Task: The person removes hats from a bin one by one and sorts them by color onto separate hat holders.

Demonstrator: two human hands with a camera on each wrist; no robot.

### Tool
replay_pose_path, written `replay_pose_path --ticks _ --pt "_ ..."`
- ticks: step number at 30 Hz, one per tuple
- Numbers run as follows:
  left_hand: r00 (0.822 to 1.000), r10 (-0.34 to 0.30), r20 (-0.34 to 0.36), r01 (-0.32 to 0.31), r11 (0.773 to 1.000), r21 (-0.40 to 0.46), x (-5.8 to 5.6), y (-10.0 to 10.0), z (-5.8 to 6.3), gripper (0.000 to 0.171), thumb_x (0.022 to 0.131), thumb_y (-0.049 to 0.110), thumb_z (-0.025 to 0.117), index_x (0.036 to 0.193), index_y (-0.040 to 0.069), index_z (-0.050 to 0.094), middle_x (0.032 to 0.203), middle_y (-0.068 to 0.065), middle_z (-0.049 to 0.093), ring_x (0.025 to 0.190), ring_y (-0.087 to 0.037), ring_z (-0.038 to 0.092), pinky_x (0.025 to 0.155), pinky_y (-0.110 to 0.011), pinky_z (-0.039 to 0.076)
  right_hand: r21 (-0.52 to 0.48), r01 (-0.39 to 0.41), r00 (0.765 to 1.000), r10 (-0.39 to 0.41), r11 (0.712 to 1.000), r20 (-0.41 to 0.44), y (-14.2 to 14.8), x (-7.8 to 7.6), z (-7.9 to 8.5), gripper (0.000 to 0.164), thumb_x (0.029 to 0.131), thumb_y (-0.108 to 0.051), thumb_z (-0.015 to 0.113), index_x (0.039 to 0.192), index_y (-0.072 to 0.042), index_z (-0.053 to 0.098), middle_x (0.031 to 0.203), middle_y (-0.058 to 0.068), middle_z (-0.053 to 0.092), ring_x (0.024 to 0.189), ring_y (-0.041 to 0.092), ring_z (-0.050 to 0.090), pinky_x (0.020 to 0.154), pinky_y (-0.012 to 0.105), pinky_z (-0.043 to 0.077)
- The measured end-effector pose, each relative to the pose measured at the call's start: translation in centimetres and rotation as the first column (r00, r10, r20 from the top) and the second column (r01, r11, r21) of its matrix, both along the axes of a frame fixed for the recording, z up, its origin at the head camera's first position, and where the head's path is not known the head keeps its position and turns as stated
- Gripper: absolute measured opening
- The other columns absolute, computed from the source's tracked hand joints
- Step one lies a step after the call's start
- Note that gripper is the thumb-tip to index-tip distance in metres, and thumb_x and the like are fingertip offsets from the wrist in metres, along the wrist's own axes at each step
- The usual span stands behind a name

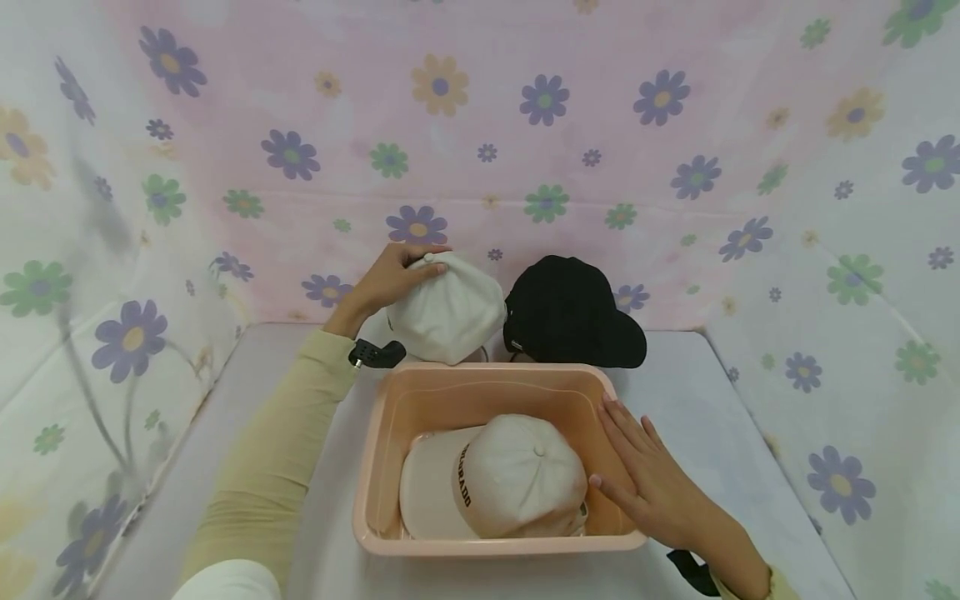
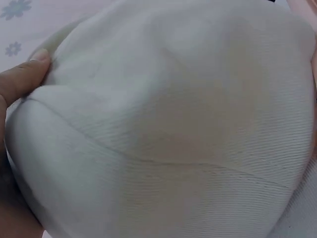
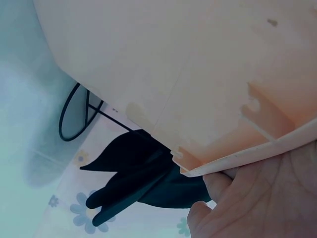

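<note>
My left hand (image 1: 396, 277) grips the crown of a white cap (image 1: 453, 312) behind the bin, thumb in front and fingers over the top. Ribbed white fabric of the cap (image 2: 173, 124) fills most of the left wrist view. A peach plastic bin (image 1: 498, 547) stands in front, with a cream cap (image 1: 525, 475) with dark lettering lying inside, brim to the left. My right hand (image 1: 660, 487) rests on the bin's right rim, fingers extended. From below, the right wrist view shows the palm of that hand (image 3: 267, 198) against the rim.
To the right of the white cap sits a black cap (image 1: 570, 312), brim pointing right. A black wire loop (image 3: 74, 111) shows near it in the right wrist view. Flower-printed cloth (image 1: 480, 125) walls the back and sides of the white tabletop (image 1: 712, 433).
</note>
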State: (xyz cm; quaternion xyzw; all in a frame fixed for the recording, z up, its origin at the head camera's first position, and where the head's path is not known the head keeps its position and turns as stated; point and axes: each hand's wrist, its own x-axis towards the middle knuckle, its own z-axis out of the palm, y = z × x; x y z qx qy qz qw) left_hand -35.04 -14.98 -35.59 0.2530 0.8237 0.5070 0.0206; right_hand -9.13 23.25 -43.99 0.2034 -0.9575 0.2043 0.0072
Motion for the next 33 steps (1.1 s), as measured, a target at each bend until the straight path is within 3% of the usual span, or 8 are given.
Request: replay_pose_path --ticks 4,12,18,25,28,33 --pt "0.998 0.034 0.062 -0.037 0.998 0.049 -0.3 -0.1 -1.3 0.043 0.100 0.031 0.067 0.140 0.015 0.064 0.139 -0.007 0.064 0.105 -0.022 0.064 0.082 -0.030 0.053 -0.005 -0.005 1.000 0.005 1.000 -0.011 0.0 0.0 -0.1 0.079 0.103 -0.044 0.056 0.162 -0.006 0.021 0.171 0.010 0.012 0.159 0.023 0.005 0.117 0.017 -0.020" --pt "0.994 0.004 0.113 -0.011 0.998 0.059 -0.6 -0.5 -3.2 0.052 0.103 0.035 0.062 0.151 0.018 0.052 0.158 -0.006 0.045 0.131 -0.030 0.054 0.103 -0.049 0.048 -0.016 -0.012 0.999 0.011 1.000 -0.032 0.0 0.0 -0.1 0.078 0.103 -0.042 0.056 0.162 -0.005 0.021 0.171 0.011 0.013 0.158 0.025 0.006 0.116 0.017 -0.021" --pt "0.996 -0.016 0.092 0.015 1.000 0.008 -0.4 -0.6 -3.2 0.058 0.100 0.036 0.066 0.153 0.020 0.049 0.161 -0.007 0.039 0.140 -0.033 0.046 0.108 -0.055 0.045 -0.024 0.001 1.000 -0.001 1.000 0.000 0.0 0.0 0.0 0.079 0.103 -0.044 0.055 0.163 -0.007 0.020 0.171 0.009 0.011 0.158 0.014 -0.003 0.117 0.018 -0.021" --pt "0.998 0.022 0.060 -0.020 0.999 -0.041 0.0 -0.9 -2.7 0.066 0.095 0.035 0.073 0.154 0.018 0.047 0.163 -0.008 0.035 0.147 -0.031 0.037 0.110 -0.057 0.043 -0.030 -0.002 1.000 0.002 1.000 -0.010 0.0 0.1 -0.1 0.077 0.103 -0.040 0.056 0.162 -0.005 0.021 0.171 0.010 0.012 0.159 0.022 0.003 0.118 0.020 -0.020" --pt "0.999 0.034 0.028 -0.033 0.999 -0.024 0.3 -1.2 -2.6 0.070 0.092 0.031 0.078 0.154 0.017 0.047 0.164 -0.008 0.034 0.150 -0.032 0.034 0.111 -0.058 0.041 -0.031 -0.010 1.000 0.009 0.999 -0.012 0.0 0.1 -0.1 0.078 0.103 -0.039 0.056 0.162 -0.005 0.020 0.171 0.010 0.011 0.159 0.024 0.004 0.118 0.020 -0.020" --pt "0.996 0.056 -0.073 -0.054 0.998 0.027 1.5 -2.0 -2.2 0.069 0.091 0.024 0.079 0.153 0.013 0.048 0.162 -0.007 0.039 0.153 -0.028 0.028 0.123 -0.055 0.024 -0.039 -0.037 0.999 0.037 0.999 0.005 0.3 -0.1 0.2 0.079 0.103 -0.042 0.055 0.162 -0.004 0.018 0.171 0.012 0.010 0.158 0.028 0.005 0.118 0.019 -0.020"
